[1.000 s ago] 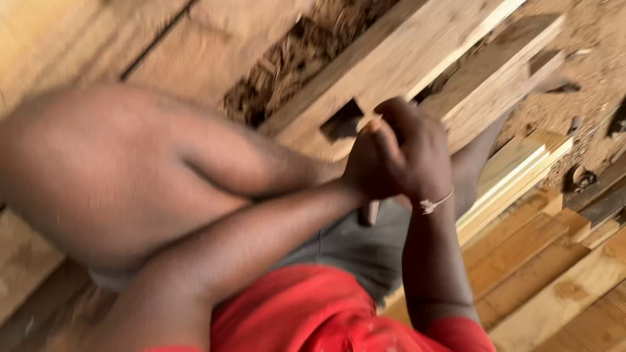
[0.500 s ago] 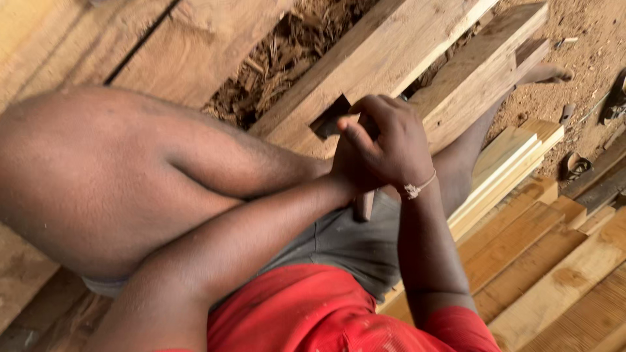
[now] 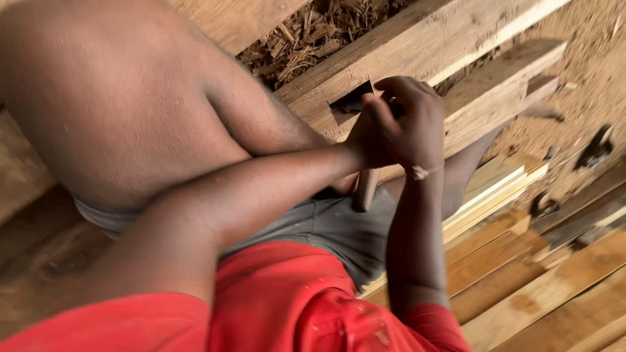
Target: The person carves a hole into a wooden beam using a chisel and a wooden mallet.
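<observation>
My left hand (image 3: 366, 138) and my right hand (image 3: 412, 124), which wears a thin bracelet, are clasped together around a wooden-handled tool (image 3: 365, 190). The handle sticks out below the hands toward my lap; the working end is hidden under my fingers. The hands sit right at a dark rectangular notch (image 3: 349, 104) cut into a thick wooden beam (image 3: 443, 39). My bare knee (image 3: 124, 104) rises at the left, beside the beam.
Wood chips and shavings (image 3: 313, 29) lie in the gap behind the beam. Several planks (image 3: 521, 261) are stacked at the lower right. Sawdust-covered ground (image 3: 587, 98) with dark objects (image 3: 596, 151) lies at the right.
My clasped hands have edged a little closer to the notch in the beam. The view has shifted slightly; the grip on the tool is the same.
</observation>
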